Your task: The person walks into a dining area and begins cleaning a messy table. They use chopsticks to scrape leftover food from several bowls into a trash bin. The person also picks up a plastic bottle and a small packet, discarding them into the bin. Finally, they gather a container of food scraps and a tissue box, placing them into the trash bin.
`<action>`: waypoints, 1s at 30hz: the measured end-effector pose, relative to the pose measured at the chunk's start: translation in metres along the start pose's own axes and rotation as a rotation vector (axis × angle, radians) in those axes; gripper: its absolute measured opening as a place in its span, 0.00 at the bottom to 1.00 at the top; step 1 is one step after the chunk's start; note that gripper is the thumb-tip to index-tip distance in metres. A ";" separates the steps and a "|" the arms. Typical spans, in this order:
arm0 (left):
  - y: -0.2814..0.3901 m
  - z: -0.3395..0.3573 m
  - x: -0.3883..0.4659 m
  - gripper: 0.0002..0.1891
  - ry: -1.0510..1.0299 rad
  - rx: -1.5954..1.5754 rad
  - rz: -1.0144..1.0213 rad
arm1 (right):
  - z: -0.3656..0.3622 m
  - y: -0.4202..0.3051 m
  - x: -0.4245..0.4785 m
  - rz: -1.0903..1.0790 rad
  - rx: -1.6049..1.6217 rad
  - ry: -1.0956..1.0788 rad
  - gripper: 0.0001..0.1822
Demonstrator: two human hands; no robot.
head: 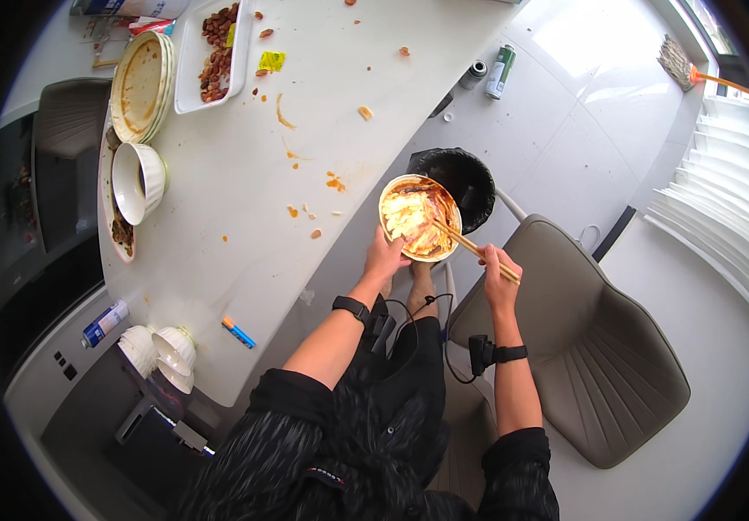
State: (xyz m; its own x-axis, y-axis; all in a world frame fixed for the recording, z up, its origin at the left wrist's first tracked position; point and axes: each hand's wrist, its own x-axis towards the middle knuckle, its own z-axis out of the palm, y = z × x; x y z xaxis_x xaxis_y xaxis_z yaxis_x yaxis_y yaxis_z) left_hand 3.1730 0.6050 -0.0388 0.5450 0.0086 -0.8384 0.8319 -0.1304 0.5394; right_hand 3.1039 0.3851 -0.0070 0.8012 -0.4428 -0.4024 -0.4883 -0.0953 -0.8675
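Observation:
My left hand (pixel 387 254) grips the near left rim of a round bowl or deep plate (pixel 418 217), whose inside is smeared with red-brown sauce. In my right hand (pixel 500 272) is a pair of wooden chopsticks (pixel 475 249), with the tips against the sauced inside of the dish. The dish is held in the air beyond the table edge and overlaps the near left part of a bin lined with a black bag (pixel 476 195). Whatever lies deep in the bin is too dark to tell.
Sauce stains and scraps mark the white table (pixel 244 189). On it stand stacked dirty plates (pixel 136 88), a white bowl (pixel 136 183), nested bowls (pixel 175 352), a tray of peanuts (pixel 182 78) and a marker (pixel 239 332). Chairs (pixel 563 312) flank me; cans (pixel 500 71) and a mop (pixel 676 63) are beyond.

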 end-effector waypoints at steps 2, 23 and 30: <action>-0.008 -0.004 0.004 0.25 -0.042 -0.121 -0.015 | -0.004 -0.011 -0.009 0.031 0.062 -0.044 0.16; -0.011 0.001 0.000 0.22 -0.117 0.012 0.138 | 0.012 -0.017 -0.015 -0.007 0.104 -0.172 0.10; -0.014 -0.002 -0.002 0.22 -0.103 0.034 0.145 | -0.005 -0.011 -0.017 -0.140 -0.026 -0.239 0.09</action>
State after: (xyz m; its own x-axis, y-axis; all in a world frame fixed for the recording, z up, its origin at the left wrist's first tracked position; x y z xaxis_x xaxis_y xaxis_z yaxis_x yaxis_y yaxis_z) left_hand 3.1607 0.6084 -0.0447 0.6440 -0.1146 -0.7564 0.7402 -0.1564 0.6539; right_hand 3.0937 0.3897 0.0109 0.9190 -0.2007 -0.3393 -0.3730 -0.1645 -0.9131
